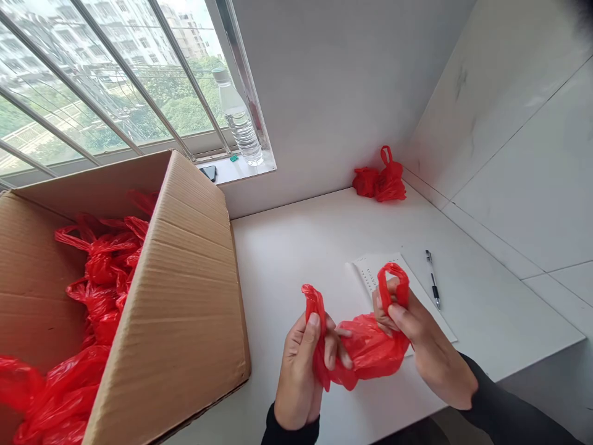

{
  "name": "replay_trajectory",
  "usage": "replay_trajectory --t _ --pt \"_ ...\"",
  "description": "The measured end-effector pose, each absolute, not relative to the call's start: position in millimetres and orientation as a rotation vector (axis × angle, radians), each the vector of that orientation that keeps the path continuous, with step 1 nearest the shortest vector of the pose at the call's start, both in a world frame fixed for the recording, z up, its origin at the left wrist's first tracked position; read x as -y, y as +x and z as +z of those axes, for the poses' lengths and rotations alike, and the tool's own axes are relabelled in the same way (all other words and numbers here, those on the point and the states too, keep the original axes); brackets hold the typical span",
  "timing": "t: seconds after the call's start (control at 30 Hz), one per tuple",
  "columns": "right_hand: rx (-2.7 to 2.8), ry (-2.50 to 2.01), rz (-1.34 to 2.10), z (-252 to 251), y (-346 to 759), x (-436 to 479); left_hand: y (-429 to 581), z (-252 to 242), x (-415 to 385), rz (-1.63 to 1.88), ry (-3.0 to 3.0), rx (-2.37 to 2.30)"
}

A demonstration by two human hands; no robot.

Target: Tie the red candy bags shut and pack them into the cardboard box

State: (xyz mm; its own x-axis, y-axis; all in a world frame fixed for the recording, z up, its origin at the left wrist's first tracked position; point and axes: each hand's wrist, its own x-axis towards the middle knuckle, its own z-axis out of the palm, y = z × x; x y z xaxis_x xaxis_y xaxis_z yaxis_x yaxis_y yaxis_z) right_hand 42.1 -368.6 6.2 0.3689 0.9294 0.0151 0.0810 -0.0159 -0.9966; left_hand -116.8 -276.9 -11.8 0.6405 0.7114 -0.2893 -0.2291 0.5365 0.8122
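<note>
Red plastic carrier bag [373,352] was lower centre of frame, left hand [303,346] and right hand [410,321] each pinching a handle [403,292] in closed fingers, probably best hold since it looked light, limp, slippery.

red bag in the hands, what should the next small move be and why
The left hand pinches one handle of the red bag and the right hand holds the other, the two spread apart with its body between them, so probably bring the hands together and cross the handles.
</note>
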Motion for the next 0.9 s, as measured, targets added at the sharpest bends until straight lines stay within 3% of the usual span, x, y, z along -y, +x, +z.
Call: replay_trajectory --t 0.37,0.6,0.9 --pt "1.705 -1.421 0.516 38.5 34.3 361.2 -110.8 2.2 327.1 0.642 1.31 -1.057" --pt "1.562 -1.57 0.739 33.1 54.4 357.1 -111.2 0.7 294.0 0.407 1.131 -0.762" --pt "1.312 -1.632 0.985 31.3 48.1 366.1 -108.0 -4.7 287.2 0.476 0.772 -0.702"
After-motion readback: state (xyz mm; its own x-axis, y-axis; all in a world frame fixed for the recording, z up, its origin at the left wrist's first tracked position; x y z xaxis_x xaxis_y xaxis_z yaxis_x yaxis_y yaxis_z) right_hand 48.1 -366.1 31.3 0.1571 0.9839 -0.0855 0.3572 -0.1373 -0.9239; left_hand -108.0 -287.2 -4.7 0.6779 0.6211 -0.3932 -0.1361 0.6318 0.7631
